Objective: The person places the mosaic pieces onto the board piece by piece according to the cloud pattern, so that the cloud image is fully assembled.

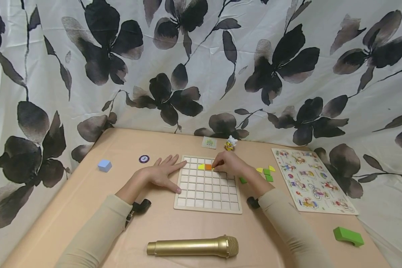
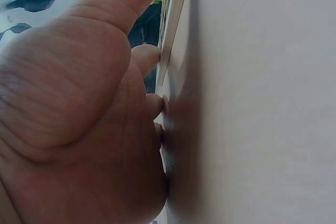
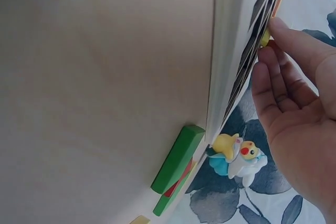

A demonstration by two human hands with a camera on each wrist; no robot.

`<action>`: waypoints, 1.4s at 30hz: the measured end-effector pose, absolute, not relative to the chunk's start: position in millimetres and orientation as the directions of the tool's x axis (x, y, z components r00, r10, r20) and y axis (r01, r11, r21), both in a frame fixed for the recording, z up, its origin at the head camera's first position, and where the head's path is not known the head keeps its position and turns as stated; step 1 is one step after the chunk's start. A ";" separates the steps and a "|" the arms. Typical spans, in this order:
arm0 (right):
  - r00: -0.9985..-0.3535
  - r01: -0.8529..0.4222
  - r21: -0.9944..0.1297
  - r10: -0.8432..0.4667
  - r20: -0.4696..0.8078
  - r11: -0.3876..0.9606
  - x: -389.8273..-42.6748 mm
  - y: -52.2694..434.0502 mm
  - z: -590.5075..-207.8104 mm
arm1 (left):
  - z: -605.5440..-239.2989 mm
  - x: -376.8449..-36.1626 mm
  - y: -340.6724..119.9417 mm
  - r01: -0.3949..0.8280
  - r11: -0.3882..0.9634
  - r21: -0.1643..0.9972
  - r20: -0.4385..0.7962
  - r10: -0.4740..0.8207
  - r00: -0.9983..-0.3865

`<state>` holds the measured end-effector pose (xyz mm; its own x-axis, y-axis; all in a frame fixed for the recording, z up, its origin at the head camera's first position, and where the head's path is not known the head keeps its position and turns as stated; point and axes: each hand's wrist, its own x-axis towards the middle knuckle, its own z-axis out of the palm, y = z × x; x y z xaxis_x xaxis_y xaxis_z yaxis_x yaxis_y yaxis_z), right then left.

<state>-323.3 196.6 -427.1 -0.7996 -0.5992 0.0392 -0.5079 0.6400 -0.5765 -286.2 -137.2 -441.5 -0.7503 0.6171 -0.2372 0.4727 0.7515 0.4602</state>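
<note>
A wooden grid board (image 1: pixel 207 193) lies mid-table, with a yellow triangle (image 1: pixel 201 166) and an orange square piece (image 1: pixel 208 167) in its top rows. My left hand (image 1: pixel 164 173) lies flat with fingers spread, resting on the table and touching the board's left edge (image 2: pixel 176 19). My right hand (image 1: pixel 217 166) is on the board just right of the orange piece. In the right wrist view its fingertips pinch a small yellow piece (image 3: pixel 265 38) against the board (image 3: pixel 231 51).
Loose green and yellow pieces (image 1: pixel 266 173) lie right of the board, beside a picture puzzle board (image 1: pixel 313 186). A gold microphone (image 1: pixel 194 246) lies near the front edge. There is a blue cube (image 1: pixel 104 165) at left, a green block (image 1: pixel 348 236) at right, and a duck toy (image 1: pixel 230 143) behind.
</note>
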 end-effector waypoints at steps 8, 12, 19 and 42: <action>-0.802 -0.499 -0.581 -0.597 0.027 0.643 -325.7 196.7 -429.6 | -439.8 -285.6 -136.6 0.465 0.752 0.467 -0.239 0.613 -0.753; -0.801 -0.501 -0.583 -0.597 0.033 0.640 -324.6 201.0 -427.9 | -439.5 -285.1 -135.9 0.460 0.754 0.469 -0.247 0.612 -0.751; -0.872 -0.442 -0.620 -0.474 0.127 0.648 -313.5 230.3 -406.1 | -439.8 -286.4 -135.4 0.466 0.757 0.458 -0.248 0.613 -0.751; -0.957 -0.186 -0.620 -0.283 -0.061 0.763 -321.8 292.2 -443.0 | -442.2 -287.4 -134.7 0.454 0.765 0.457 -0.254 0.601 -0.758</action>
